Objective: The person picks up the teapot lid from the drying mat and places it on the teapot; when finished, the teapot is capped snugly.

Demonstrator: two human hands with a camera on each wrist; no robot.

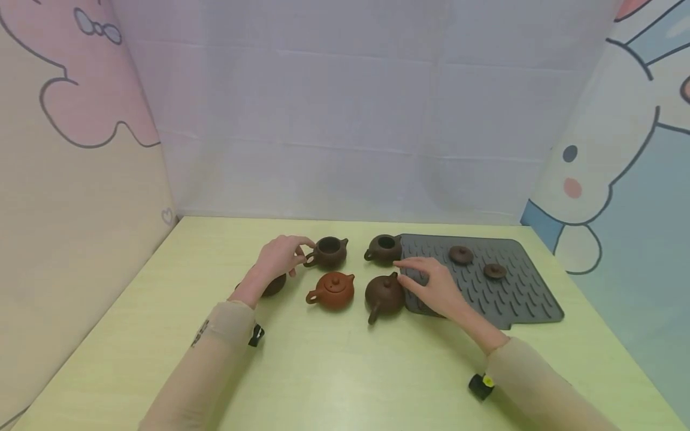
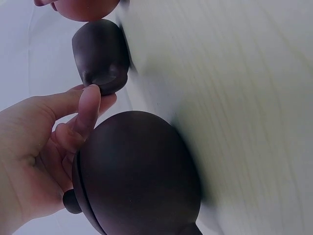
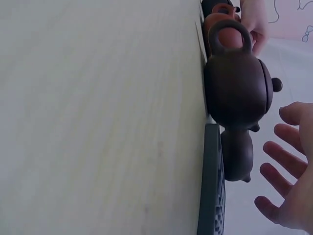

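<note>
My left hand (image 1: 278, 254) pinches the handle of a dark brown lidless teapot (image 1: 330, 254). In the left wrist view a fingertip overlaps that handle on the teapot (image 2: 101, 54). A dark lidded teapot (image 2: 137, 171) sits below the left hand, mostly hidden by the forearm in the head view. My right hand (image 1: 435, 286) hovers with spread fingers beside a dark lidded teapot (image 1: 385, 294). The right wrist view shows a gap between those fingers and the teapot (image 3: 237, 88). A reddish-brown lidded teapot (image 1: 334, 291) stands between the hands.
Another dark lidless teapot (image 1: 385, 249) stands behind, at the left edge of a grey ridged mat (image 1: 530, 293). Two dark lids, one farther back (image 1: 460, 255) and one nearer (image 1: 495, 271), lie on the mat. A pale curtain (image 1: 345, 131) hangs behind the light wooden table (image 1: 334, 371).
</note>
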